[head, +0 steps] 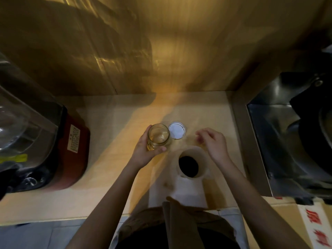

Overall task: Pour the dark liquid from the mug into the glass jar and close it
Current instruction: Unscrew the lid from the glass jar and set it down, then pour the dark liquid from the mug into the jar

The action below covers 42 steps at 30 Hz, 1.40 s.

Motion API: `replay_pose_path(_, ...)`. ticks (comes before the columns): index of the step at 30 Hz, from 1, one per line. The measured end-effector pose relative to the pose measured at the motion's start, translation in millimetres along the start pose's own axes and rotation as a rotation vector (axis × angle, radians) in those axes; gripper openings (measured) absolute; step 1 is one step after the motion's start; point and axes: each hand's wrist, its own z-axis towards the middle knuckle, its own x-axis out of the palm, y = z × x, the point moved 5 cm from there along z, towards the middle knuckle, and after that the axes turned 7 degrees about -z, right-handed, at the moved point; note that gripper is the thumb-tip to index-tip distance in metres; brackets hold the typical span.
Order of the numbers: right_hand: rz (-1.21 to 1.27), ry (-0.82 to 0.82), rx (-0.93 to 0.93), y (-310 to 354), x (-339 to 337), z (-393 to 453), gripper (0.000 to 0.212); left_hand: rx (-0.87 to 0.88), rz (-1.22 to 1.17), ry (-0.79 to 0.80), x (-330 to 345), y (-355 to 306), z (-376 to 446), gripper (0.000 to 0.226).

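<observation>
Big red appliance [71, 150] sits off to my left on the counter [111, 123]. The white mug [192, 164], dark liquid inside, stands near the front edge, just under my right hand [212, 141], which hangs loose with nothing in it. My left hand [145, 150] is wrapped round the glass jar [158, 134], upright and lidless. Its white lid [177, 130] lies flat just beside it.

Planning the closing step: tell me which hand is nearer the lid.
Right. The right hand hovers empty just right of the lid, apart from it. The left hand grips the jar, which stands between it and the lid.
</observation>
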Motion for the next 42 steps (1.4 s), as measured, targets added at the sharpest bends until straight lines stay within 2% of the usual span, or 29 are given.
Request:
replay_pose_path(3, 0.205, -0.108, 0.112, -30.6, -9.3, -39.5, 0.022, -0.026, 0.006, 0.005, 0.7, 1.0, 0.2, 0.111)
replay_pose_path(8, 0.21, -0.071, 0.102, -60.9, 3.0, -79.8, 0.01, -0.032, 0.015, 0.003, 0.2, 3.7, 0.1, 0.106)
replay_pose_path(15, 0.216, -0.146, 0.05, -62.2, 7.9, -86.7, 0.043, -0.014, 0.026, 0.02, 0.7, 1.7, 1.0, 0.105)
replay_pose_path(21, 0.261, -0.112, 0.061, -55.4, 9.9, -77.8, 0.043, -0.024, 0.097, 0.034, 1.3, -3.0, -1.1, 0.11)
replay_pose_path(24, 0.309, -0.156, 0.061, -47.5, 5.3, -70.3, 0.046, -0.014, 0.16, -0.004, -3.1, -6.7, -3.5, 0.094)
replay_pose_path(27, 0.32, -0.185, 0.031, -36.0, -0.9, -59.8, 0.041, 0.018, 0.054, -0.141, -14.0, -11.2, -12.8, 0.065)
replay_pose_path(30, 0.355, -0.215, 0.027, -26.5, -4.6, -46.9, 0.045, 0.063, 0.034, -0.29, -18.3, -6.7, -18.7, 0.047)
replay_pose_path(32, 0.369, -0.219, 0.007, -18.9, -4.1, -40.0, 0.046, 0.018, -0.028, -0.373, -16.8, 0.5, -19.1, 0.036)
replay_pose_path(35, 0.357, -0.205, 0.001, -15.4, 0.6, -32.0, 0.043, -0.083, -0.156, -0.41, -11.2, 13.6, -17.2, 0.04)
replay_pose_path(39, 0.33, -0.219, 0.015, -14.7, 8.0, -25.4, 0.037, -0.094, -0.2, -0.377, -6.5, 20.7, -15.1, 0.058)
replay_pose_path(42, 0.303, -0.207, 0.031, -17.5, 13.1, -21.2, 0.037, -0.139, -0.248, -0.391, -3.8, 22.4, -10.6, 0.045)
